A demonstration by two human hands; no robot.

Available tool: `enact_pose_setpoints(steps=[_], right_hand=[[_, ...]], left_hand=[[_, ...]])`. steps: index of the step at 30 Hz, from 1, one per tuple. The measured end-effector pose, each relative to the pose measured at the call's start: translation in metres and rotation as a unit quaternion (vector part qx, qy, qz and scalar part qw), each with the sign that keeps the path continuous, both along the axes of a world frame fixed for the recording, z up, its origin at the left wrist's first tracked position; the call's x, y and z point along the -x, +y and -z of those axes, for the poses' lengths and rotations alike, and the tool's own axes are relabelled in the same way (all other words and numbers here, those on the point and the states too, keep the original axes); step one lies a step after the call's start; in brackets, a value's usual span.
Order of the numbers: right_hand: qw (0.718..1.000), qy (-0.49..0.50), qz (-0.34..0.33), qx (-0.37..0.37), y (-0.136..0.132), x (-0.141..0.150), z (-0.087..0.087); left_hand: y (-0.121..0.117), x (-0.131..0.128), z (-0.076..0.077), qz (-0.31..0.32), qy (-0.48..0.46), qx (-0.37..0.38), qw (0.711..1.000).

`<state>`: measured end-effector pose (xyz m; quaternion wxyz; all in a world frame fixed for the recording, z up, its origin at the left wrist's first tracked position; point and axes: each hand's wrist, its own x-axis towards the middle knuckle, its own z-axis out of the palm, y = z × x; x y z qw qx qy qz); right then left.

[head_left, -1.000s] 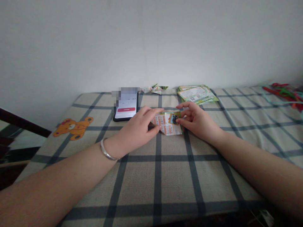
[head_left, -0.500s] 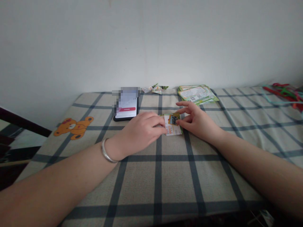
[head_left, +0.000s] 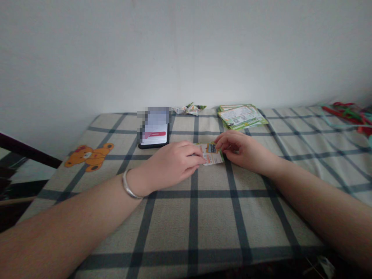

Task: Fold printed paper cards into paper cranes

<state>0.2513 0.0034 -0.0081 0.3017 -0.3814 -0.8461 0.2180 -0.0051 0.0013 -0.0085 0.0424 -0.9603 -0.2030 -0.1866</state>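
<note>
A small printed paper sheet (head_left: 212, 158), white with green edges and a yellow-and-dark picture, lies on the checked cloth between my hands. My left hand (head_left: 177, 161), with a silver bangle (head_left: 129, 186) at the wrist, has its closed fingers on the sheet's left edge. Bent inward, the fingers of my right hand (head_left: 240, 149) grip the sheet's upper right edge, and the fingertips are partly hidden. The sheet's left end is covered by the left fingers.
Beyond my left hand lies a phone (head_left: 155, 130), its screen lit. Near the wall are a folded paper piece (head_left: 190, 109) and a stack of printed sheets (head_left: 244, 116). Colourful strips (head_left: 348, 116) lie far right. A bear figure (head_left: 90, 157) is at left on the checked tablecloth (head_left: 171, 224).
My right fingers have curled in and come lower onto the sheet's right edge; before, they were more spread. My left hand has barely moved.
</note>
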Motion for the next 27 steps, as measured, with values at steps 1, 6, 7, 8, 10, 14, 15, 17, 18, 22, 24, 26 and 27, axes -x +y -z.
enact_pose_setpoints(steps=[1, 6, 7, 8, 10, 14, 15, 17, 18, 22, 24, 26, 27], right_hand=[[1.0, -0.015, -0.011, -0.013, -0.001, -0.001, -0.002], [0.995, -0.068, -0.05, -0.049, -0.004, -0.001, -0.009], [0.995, -0.07, -0.057, -0.052, -0.003, -0.002, -0.01], [0.994, -0.071, -0.064, -0.056, -0.003, -0.002, -0.01], [0.992, -0.07, -0.085, -0.065, -0.001, -0.003, -0.009], [0.984, -0.083, -0.134, -0.088, 0.002, -0.006, -0.01], [0.981, -0.093, -0.137, -0.099, 0.002, -0.005, -0.011], [0.977, -0.113, -0.13, -0.127, 0.0, -0.004, -0.014], [0.974, -0.122, -0.123, -0.143, -0.001, -0.003, -0.015], [0.97, -0.145, -0.106, -0.165, -0.006, 0.0, -0.018], [0.972, -0.153, -0.092, -0.153, -0.007, 0.001, -0.017], [0.975, -0.154, -0.082, -0.14, -0.008, 0.001, -0.017], [0.976, -0.154, -0.077, -0.135, -0.008, 0.001, -0.016]], left_hand=[[0.0, 0.0, 0.0, 0.0, 0.0, 0.003, 1.0], [0.001, -0.001, 0.0, -0.004, -0.001, 0.0, 1.0], [0.001, -0.001, -0.001, -0.002, -0.005, -0.003, 1.0], [0.0, -0.001, -0.001, 0.001, -0.009, -0.004, 1.0], [0.001, -0.001, -0.001, 0.006, -0.017, -0.003, 1.0], [0.001, -0.001, 0.0, 0.007, -0.022, -0.004, 1.0], [0.001, -0.001, 0.0, 0.006, -0.02, -0.006, 1.0], [0.001, -0.001, 0.001, 0.009, -0.017, -0.007, 1.0], [0.001, -0.002, 0.001, 0.01, -0.015, -0.005, 1.0], [0.0, -0.002, 0.001, 0.013, -0.009, 0.003, 1.0], [0.0, -0.002, 0.0, 0.026, -0.008, 0.0, 1.0], [0.0, -0.003, -0.001, 0.044, -0.008, -0.001, 0.999], [0.0, -0.003, -0.002, 0.052, -0.006, 0.0, 0.999]])
